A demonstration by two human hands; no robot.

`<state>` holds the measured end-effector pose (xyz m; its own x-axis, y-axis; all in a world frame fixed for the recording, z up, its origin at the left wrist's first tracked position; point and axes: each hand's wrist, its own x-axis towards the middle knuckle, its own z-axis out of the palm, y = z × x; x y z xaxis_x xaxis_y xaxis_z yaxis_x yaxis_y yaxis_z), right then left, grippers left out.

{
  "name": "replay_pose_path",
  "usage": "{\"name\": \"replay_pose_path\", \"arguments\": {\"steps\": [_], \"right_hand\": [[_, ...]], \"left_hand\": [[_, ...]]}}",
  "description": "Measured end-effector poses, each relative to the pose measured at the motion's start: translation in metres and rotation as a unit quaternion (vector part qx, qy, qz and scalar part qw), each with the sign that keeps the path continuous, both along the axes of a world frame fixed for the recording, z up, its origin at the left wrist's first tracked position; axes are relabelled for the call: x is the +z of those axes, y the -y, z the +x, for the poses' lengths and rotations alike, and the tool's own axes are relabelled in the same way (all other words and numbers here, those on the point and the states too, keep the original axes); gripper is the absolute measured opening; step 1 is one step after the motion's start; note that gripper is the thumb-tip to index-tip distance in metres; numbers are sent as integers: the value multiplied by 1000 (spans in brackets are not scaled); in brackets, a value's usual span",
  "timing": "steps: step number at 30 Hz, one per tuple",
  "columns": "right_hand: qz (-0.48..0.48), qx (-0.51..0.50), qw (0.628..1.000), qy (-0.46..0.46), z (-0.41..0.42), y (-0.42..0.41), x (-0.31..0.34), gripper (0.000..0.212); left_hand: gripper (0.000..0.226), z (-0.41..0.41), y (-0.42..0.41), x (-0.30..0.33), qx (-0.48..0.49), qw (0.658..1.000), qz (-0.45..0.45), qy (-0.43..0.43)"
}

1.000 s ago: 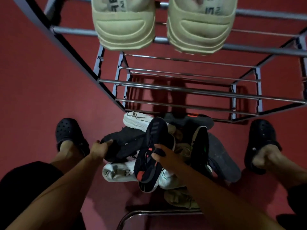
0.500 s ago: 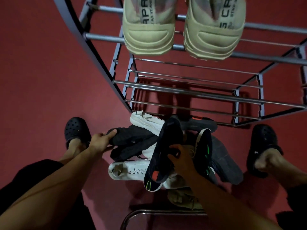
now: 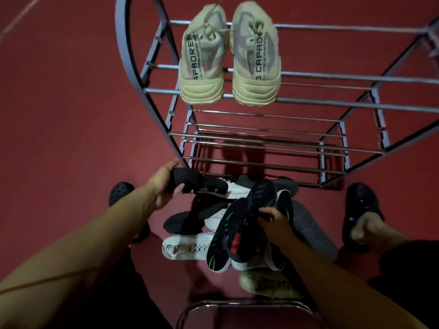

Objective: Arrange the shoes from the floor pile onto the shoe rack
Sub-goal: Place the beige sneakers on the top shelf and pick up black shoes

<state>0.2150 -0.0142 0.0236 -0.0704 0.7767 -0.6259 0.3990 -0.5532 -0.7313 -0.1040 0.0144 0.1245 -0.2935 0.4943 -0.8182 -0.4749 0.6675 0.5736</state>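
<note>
A pile of shoes lies on the red floor in front of the metal shoe rack (image 3: pixel 308 76). My left hand (image 3: pixel 164 184) grips a black knit shoe (image 3: pixel 202 182) lifted above the pile at its left. My right hand (image 3: pixel 273 220) holds a dark sneaker with green and red marks (image 3: pixel 240 229), sole side up, over the pile's middle. A pair of beige sneakers (image 3: pixel 228 62) sits on the rack's top shelf at the left. White shoes (image 3: pixel 187 246), another black knit shoe (image 3: pixel 187 220) and a grey shoe (image 3: pixel 311 231) remain in the pile.
My feet in black clogs (image 3: pixel 361 203) stand either side of the pile, the left one (image 3: pixel 120 192) partly behind my forearm. The rack's lower shelves (image 3: pixel 261 141) hold nothing. A chrome stool frame (image 3: pixel 237 305) curves under me at the bottom edge.
My left hand has lifted the black knit shoe up and away from the pile toward the rack. My right hand has turned and raised the dark sneaker. The view tilted up, showing more of the rack.
</note>
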Motion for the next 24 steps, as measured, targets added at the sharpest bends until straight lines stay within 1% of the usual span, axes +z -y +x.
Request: {"name": "replay_pose_path", "arguments": {"steps": [2,5,6,8,10,12,13,14,15,16,17,18,19,20,21,23,24], "right_hand": [[-5,-14,1000,0,7,4,4,23],[-3,8,1000,12,16,9,7,27],[-5,20,1000,16,19,10,7,28],[-11,44,999,18,22,11,5,30],[-17,59,998,22,23,12,0,28],[-24,46,999,15,22,13,-6,29],[-29,34,999,12,21,14,-9,29],[-35,23,999,10,19,14,-11,28],[-43,14,999,8,18,14,-13,29],[-52,8,999,5,17,14,-16,30],[-59,5,998,5,16,14,-19,34],[-64,1,998,5,16,15,-26,39],[-68,-2,998,8,16,16,-32,42],[-73,-7,997,3,18,17,-38,42],[-76,-9,997,-1,19,17,-39,42],[-71,-13,997,-20,20,19,-35,40],[-69,-18,997,-40,22,20,-32,39]], "left_hand": [[31,4,3,7,6,1000,6,20],[38,7,13,1,18,996,15,80],[38,9,17,-5,28,995,15,93],[30,10,25,-19,43,994,15,97],[24,11,33,-37,36,998,22,44],[29,10,42,-58,-27,996,18,-83],[31,9,47,-66,-77,985,16,-156],[26,8,52,-72,-141,967,10,-210],[15,6,56,-80,-227,942,3,-248],[19,5,60,-87,-331,902,-12,-276],[29,4,63,-98,-433,854,-29,-287],[31,2,67,-107,-509,811,-49,-285],[27,-1,70,-115,-542,789,-65,-282],[24,0,72,-120,-535,799,-78,-264],[21,1,73,-126,-509,824,-76,-238],[16,21,71,-111,-440,878,-47,-181],[14,34,68,-101,-416,899,-34,-133]]}}
